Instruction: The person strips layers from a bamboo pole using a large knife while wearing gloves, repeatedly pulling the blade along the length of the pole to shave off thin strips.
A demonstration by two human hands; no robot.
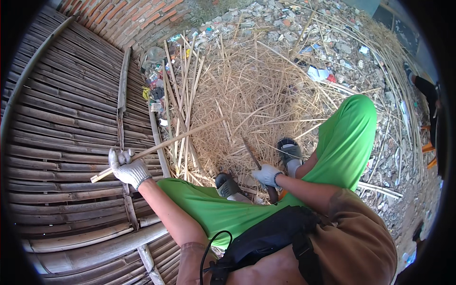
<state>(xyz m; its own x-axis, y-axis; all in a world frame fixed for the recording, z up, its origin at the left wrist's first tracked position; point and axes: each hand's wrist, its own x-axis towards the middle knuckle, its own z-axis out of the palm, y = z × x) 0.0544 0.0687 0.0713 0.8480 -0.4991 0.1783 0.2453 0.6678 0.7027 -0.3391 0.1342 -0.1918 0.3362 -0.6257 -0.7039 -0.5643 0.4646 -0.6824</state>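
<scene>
My left hand (128, 170), in a white knit glove, is closed around a long pale bamboo strip (183, 136). The strip slants from its cut end beside my left wrist up and right over the straw-like shavings. Between my knees, my right hand (267, 175), gloved too, grips a knife (250, 151). Its narrow dark blade points up and slightly left, away from me, and a dark handle end shows below the glove. The blade and the strip are apart. Right-hand fingers are partly hidden by the hand's own back.
A slatted bamboo platform (71, 166) fills the left side. Shavings (251, 90) pile up ahead, with bamboo strips (183, 90) lying along their left. Stones and litter (351, 52) spread to the right, below a brick wall (123, 19) at the far left. My sandals (289, 149) rest among the shavings.
</scene>
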